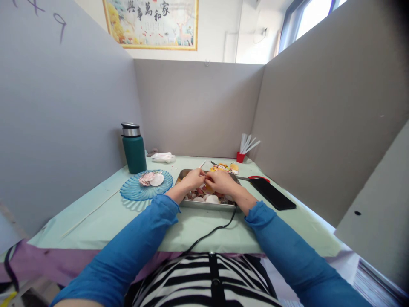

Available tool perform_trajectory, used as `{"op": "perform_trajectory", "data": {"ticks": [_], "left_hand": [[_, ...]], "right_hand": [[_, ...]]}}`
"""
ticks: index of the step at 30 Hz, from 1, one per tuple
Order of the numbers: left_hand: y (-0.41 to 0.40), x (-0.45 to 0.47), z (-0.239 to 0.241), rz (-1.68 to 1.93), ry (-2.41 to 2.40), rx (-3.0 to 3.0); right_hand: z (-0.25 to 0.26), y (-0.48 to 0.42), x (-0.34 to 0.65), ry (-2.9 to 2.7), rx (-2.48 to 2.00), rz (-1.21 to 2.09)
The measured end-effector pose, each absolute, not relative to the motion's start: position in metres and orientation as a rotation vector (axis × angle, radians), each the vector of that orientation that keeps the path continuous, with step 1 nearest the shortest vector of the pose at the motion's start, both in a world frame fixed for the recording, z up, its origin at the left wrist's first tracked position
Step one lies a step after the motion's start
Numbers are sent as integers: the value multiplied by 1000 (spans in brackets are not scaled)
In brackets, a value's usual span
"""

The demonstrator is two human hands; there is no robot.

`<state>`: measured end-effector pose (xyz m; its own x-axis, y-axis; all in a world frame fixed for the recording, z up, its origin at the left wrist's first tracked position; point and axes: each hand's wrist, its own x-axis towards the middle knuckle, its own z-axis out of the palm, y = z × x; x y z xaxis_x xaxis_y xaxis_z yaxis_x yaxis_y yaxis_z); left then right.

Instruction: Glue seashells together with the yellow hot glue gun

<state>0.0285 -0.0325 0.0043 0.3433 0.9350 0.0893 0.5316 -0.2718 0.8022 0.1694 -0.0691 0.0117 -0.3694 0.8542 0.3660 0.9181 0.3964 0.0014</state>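
A shallow metal tray (204, 205) holds many seashells (212, 198), white, pink and brownish. Over its middle, my left hand (193, 180) and my right hand (221, 182) come together with bent fingers. The fingertips of both hands are closed in a pinch, nearly touching each other, and whatever small thing they hold is hidden. A blue scalloped glass plate (128, 189) left of the tray bears a few pink and white shells (156, 179).
A green bottle (134, 153) stands behind the plate. To the right lie a black phone (272, 194) and red-handled scissors (260, 178). Colourful small pieces (223, 167) and a red cup (240, 157) of white sticks are behind. A black cable (211, 232) runs toward me. Grey partitions (198, 106) enclose the table.
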Motion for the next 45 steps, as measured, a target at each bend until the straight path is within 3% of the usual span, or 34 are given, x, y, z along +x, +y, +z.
{"op": "perform_trajectory", "data": {"ticks": [45], "left_hand": [[-38, 26, 8, 685, 1389, 2151]], "right_hand": [[10, -69, 170, -2402, -1518, -319]]}}
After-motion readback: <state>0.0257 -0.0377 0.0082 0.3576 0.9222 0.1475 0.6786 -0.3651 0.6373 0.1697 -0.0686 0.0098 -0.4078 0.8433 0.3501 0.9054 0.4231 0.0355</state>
